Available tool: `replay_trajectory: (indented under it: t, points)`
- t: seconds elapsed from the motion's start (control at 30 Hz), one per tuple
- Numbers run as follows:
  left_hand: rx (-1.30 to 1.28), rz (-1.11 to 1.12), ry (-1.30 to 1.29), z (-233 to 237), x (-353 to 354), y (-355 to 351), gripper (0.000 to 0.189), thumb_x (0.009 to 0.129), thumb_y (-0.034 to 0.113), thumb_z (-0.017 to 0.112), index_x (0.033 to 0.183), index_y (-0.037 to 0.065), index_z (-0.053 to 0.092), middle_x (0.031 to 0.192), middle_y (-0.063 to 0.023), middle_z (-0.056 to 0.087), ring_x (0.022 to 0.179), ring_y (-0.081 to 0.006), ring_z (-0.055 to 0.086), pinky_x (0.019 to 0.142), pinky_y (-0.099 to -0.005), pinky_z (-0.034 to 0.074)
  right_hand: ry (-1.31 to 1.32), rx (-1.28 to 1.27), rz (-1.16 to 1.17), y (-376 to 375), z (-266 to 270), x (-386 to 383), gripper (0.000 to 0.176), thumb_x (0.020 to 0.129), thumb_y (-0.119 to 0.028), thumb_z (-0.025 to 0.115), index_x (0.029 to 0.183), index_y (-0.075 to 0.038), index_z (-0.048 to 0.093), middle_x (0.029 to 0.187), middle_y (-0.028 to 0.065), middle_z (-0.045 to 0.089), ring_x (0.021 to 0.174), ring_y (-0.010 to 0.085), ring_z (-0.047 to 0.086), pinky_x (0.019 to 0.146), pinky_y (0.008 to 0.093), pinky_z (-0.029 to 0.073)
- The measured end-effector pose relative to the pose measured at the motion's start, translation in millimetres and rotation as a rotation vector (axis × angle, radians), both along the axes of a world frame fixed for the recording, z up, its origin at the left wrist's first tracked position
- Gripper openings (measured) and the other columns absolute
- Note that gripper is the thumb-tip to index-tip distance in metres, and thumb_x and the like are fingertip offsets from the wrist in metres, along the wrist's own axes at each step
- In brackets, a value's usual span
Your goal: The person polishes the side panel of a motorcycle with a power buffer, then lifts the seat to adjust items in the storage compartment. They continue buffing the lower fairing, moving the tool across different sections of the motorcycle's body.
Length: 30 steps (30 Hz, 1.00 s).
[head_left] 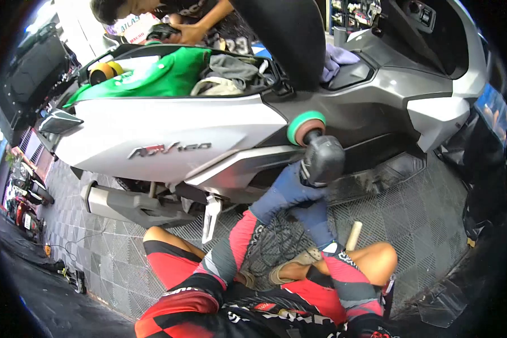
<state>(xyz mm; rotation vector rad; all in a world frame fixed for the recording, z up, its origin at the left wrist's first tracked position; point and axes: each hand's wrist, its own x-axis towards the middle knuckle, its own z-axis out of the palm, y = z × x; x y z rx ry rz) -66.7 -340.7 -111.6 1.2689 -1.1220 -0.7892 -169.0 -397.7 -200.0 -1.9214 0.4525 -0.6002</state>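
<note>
Both my hands wear dark blue gloves and are closed on a black power polisher (323,160). My left hand (281,188) wraps its body from the left side, and my right hand (314,217) holds it lower down, nearer to me. The green and brown round pad (306,127) of the polisher rests against the dark side panel of a silver scooter (169,129), just right of the silver body panel. Some fingers are hidden behind the tool and the gloves.
A green cloth (158,76) and grey rags (231,73) lie in the scooter's open seat compartment. Another person (191,31) works behind it. Below are the side stand (211,217) and a coiled dark cable (284,245) on the tiled floor.
</note>
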Motion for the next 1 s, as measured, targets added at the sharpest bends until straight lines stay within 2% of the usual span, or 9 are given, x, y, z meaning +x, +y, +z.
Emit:
replay_trajectory:
  t: [0.07,0.1,0.2,0.27,0.33,0.43,0.63,0.83,1.0]
  points:
    - [-0.005,0.023,-0.146,-5.7,-1.5,-10.4,0.075,0.067,0.016,0.085,0.132,0.004,0.051,0.125,-0.005,0.06,0.112,-0.0137,0.055,0.101,-0.0325,0.043,-0.091,-0.535,-0.278,4.2,-23.3,9.1,0.075,0.067,-0.029,0.081,0.131,-0.006,0.05,0.128,0.0153,0.058,0.119,0.0276,0.056,0.103,0.0423,0.042]
    - [-0.01,-0.012,-0.13,-7.1,-5.1,-18.9,0.073,0.069,0.015,0.084,0.133,0.003,0.051,0.126,-0.0054,0.06,0.113,-0.0137,0.054,0.101,-0.0324,0.043,-0.049,-0.335,-0.267,5.1,-21.1,9.2,0.08,0.072,-0.035,0.076,0.139,-0.007,0.043,0.137,0.0179,0.05,0.129,0.0323,0.047,0.113,0.0445,0.031]
    - [0.002,-0.133,-0.017,-3.3,-26.9,-53.4,0.062,0.072,0.014,0.08,0.127,0.001,0.055,0.118,-0.0055,0.063,0.106,-0.0136,0.058,0.098,-0.0308,0.045,0.006,-0.472,-0.436,-18.3,-57.3,8.6,0.08,0.069,-0.029,0.079,0.137,-0.006,0.043,0.133,0.016,0.053,0.124,0.031,0.051,0.109,0.0428,0.036]
    - [0.088,-0.112,-0.25,2.4,-37.8,-77.6,0.057,0.071,0.018,0.081,0.121,0.003,0.058,0.111,-0.0054,0.066,0.099,-0.0138,0.06,0.092,-0.0312,0.048,-0.336,0.205,-0.329,-28.6,-42.8,-7.1,0.073,0.068,-0.019,0.079,0.132,-0.004,0.046,0.129,0.0146,0.056,0.12,0.0261,0.054,0.106,0.0403,0.04]
    - [0.158,-0.084,-0.359,5.4,-51.6,-100.5,0.054,0.07,0.022,0.08,0.117,0.003,0.061,0.106,-0.0051,0.067,0.094,-0.0136,0.06,0.086,-0.0312,0.05,-0.391,0.107,-0.407,-44.6,-44.6,-16.8,0.067,0.069,-0.012,0.077,0.129,-0.002,0.047,0.126,0.0134,0.057,0.117,0.0228,0.056,0.103,0.0375,0.043]
    - [0.075,-0.15,-0.398,2.6,-65.8,-132.3,0.051,0.073,0.02,0.08,0.117,0.003,0.06,0.102,-0.0053,0.068,0.089,-0.0117,0.061,0.083,-0.0293,0.05,-0.582,0.487,-0.34,-67.8,-36.2,-32.8,0.069,0.069,-0.012,0.078,0.129,0.0,0.046,0.127,0.015,0.057,0.121,0.0241,0.053,0.106,0.0373,0.04]
    - [0.118,-0.17,-0.23,-11.1,-74.9,-144.3,0.06,0.07,0.018,0.081,0.122,0.0,0.056,0.11,-0.0108,0.067,0.096,-0.0167,0.064,0.087,-0.0324,0.051,-0.426,0.263,-0.286,-90.5,-30.9,-51.5,0.067,0.072,-0.027,0.078,0.127,-0.003,0.05,0.125,0.0138,0.06,0.119,0.0262,0.055,0.103,0.0378,0.042]
    - [0.094,-0.098,-0.418,-7.7,-78.2,-149.4,0.05,0.075,0.014,0.079,0.119,0.0,0.061,0.109,-0.011,0.068,0.095,-0.0182,0.065,0.085,-0.0338,0.052,-0.431,0.057,-0.344,-100.5,-35.6,-52.8,0.072,0.064,-0.018,0.085,0.126,-0.005,0.05,0.125,0.0102,0.058,0.113,0.0205,0.058,0.099,0.0352,0.047]
    - [0.143,-0.095,-0.329,0.4,-80.4,-150.4,0.055,0.07,0.016,0.082,0.117,0.0,0.059,0.107,-0.0088,0.068,0.092,-0.0154,0.065,0.084,-0.0313,0.052,-0.419,0.125,-0.333,-109.4,-10.6,-67.8,0.079,0.061,-0.031,0.086,0.127,-0.006,0.051,0.116,0.0129,0.063,0.106,0.0243,0.064,0.09,0.0374,0.052]
